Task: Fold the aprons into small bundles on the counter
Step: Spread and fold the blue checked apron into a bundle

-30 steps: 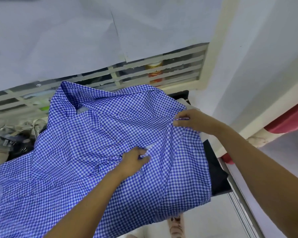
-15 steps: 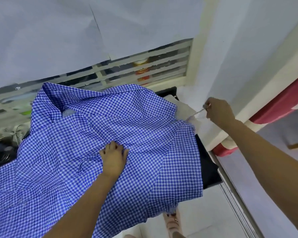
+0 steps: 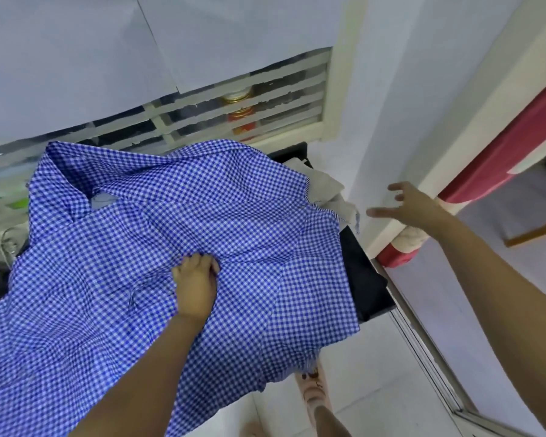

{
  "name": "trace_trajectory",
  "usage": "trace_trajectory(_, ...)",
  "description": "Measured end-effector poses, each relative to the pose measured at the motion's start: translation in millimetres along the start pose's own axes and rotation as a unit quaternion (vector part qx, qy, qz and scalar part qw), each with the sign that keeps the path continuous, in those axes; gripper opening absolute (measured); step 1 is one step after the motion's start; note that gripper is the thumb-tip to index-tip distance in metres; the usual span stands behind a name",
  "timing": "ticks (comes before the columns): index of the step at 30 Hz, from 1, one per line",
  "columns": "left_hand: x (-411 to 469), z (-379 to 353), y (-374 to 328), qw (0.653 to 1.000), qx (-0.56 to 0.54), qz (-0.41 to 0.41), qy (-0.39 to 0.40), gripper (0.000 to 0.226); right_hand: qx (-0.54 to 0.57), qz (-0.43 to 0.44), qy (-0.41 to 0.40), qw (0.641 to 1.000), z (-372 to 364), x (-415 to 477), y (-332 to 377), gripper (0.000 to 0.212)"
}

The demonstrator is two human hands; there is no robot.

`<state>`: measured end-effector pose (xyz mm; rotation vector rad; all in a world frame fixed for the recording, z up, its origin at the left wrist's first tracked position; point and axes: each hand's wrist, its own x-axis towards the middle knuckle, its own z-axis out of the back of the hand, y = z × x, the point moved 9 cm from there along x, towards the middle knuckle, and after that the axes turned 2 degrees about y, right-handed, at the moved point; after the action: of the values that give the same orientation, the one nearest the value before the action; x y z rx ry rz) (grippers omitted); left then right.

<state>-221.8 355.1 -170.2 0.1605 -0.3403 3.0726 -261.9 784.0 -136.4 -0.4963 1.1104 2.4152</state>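
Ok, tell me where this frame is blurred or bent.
Head view: right hand slightly motion-blurred; left hand and the gingham apron it grips are sharp; the wide lens slants the door frame; lighting even and soft, no glare.

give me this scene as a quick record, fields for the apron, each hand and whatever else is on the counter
apron: blue-and-white checked apron, spread unfolded over the counter, near part hanging over the front edge
left hand: left hand on the apron's middle, fingers curled into the cloth
right hand: right hand in the air to the right of the apron, fingers spread, holding nothing
counter: dark counter, showing at its right end
other: beige cloth peeking out under the apron's far right corner
fold state: not yet a bundle
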Motion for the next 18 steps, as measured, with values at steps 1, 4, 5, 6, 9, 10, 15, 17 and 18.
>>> trace_trajectory(1,1,-4,-5,0.999,0.011,-0.027,0.02,0.031,-0.025,-0.004,-0.019,1.0,-3,-15,-6,0.072)
trace_trajectory(4,3,-8,-18,0.996,0.006,-0.068,0.06,0.034,-0.051,-0.073,0.061,0.994,-50,-61,-49,0.06)
trace_trajectory(5,4,-10,-18,0.995,-0.012,-0.049,0.089,0.028,-0.087,-0.12,0.147,0.978,-79,-80,-72,0.059)
trace_trajectory(6,3,-9,-15,0.995,-0.025,-0.021,0.099,0.021,-0.144,-0.152,0.233,0.95,-109,-103,-93,0.059)
trace_trajectory(9,-7,-2,-17,0.993,-0.001,0.001,0.119,0.02,-0.249,-0.163,0.289,0.91,-158,-143,-138,0.076)
trace_trajectory(10,-11,-1,-21,0.991,0.004,-0.008,0.136,0.027,-0.201,-0.157,0.273,0.928,-171,-147,-143,0.084)
trace_trajectory(15,-57,-21,-36,0.922,-0.013,-0.097,0.374,0.084,0.135,-0.109,0.15,0.973,-214,-163,-133,0.081)
trace_trajectory(17,-72,-30,-28,0.898,0.022,-0.115,0.424,0.105,0.142,-0.077,0.116,0.98,-218,-166,-125,0.066)
trace_trajectory(18,-77,-35,-23,0.893,0.041,-0.119,0.432,0.112,0.139,-0.068,0.111,0.982,-220,-169,-123,0.059)
